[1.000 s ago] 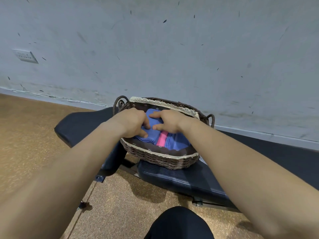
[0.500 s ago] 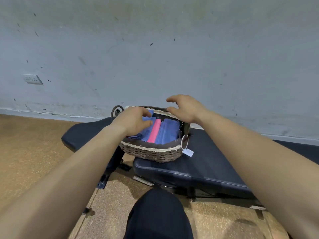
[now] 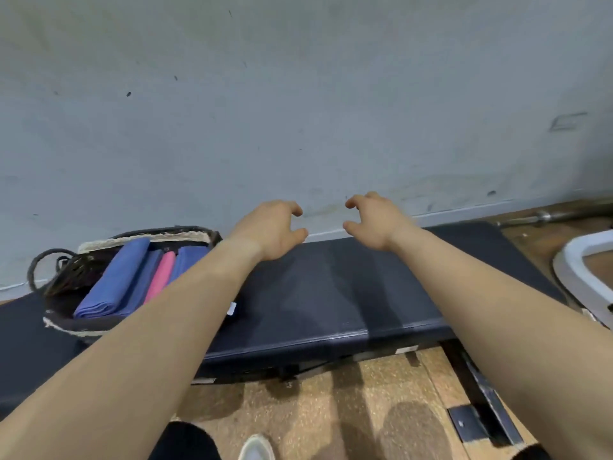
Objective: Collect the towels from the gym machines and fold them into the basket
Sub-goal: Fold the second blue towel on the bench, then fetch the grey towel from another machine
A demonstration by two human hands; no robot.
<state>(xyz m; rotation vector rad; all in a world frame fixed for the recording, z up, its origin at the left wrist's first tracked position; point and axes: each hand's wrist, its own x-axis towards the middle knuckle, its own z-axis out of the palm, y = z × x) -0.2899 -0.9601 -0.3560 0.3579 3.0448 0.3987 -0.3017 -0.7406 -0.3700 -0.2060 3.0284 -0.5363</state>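
Dark padded bench [image 3: 331, 293] parallel to wall, standing on speckled tan floor [image 3: 331, 410]. Wicker basket [image 3: 66, 323] upright on pad's left end. Small white tag [image 3: 233, 308] on pad just beside basket. On floor past bench's right end: metal bar [image 3: 544, 215] along wall, white object [image 3: 577, 270], partly cropped.

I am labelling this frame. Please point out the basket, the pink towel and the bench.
basket [image 3: 185, 234]: head view, on its pale back rim.
pink towel [image 3: 161, 275]: head view, middle of its folded top.
bench [image 3: 331, 293]: head view, on the bare black pad.
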